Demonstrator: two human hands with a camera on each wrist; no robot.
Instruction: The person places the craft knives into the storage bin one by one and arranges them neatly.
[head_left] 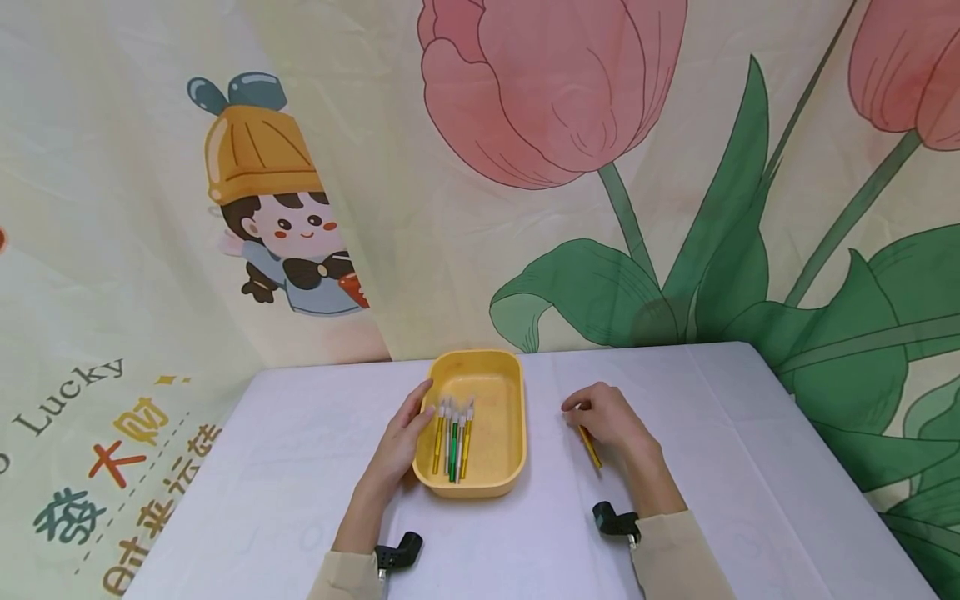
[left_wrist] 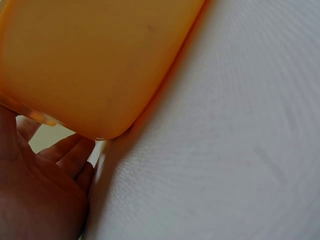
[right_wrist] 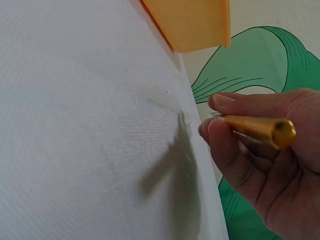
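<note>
A yellow rounded tray (head_left: 497, 425) stands near the table's back edge. My left hand (head_left: 397, 442) grips its left side, thumb at the rim and fingers along the outer wall; the left wrist view shows the hand (left_wrist: 47, 185) against the tray wall (left_wrist: 100, 60). Several slim pen-shaped tools (head_left: 453, 450) with gold, green and silver handles and pale tips lie side by side in the tray's left half. Right of the tray, my right hand (head_left: 609, 414) pinches a gold-handled pen-shaped tool (right_wrist: 257, 130) between thumb and fingers, above the cloth. Its tip is mostly hidden by the fingertips.
A white cloth (head_left: 540, 542) covers the table. Behind it hangs a printed backdrop (head_left: 397, 208) with tulips and a cartoon figure. Black wrist cameras (head_left: 617, 520) sit at both sleeves.
</note>
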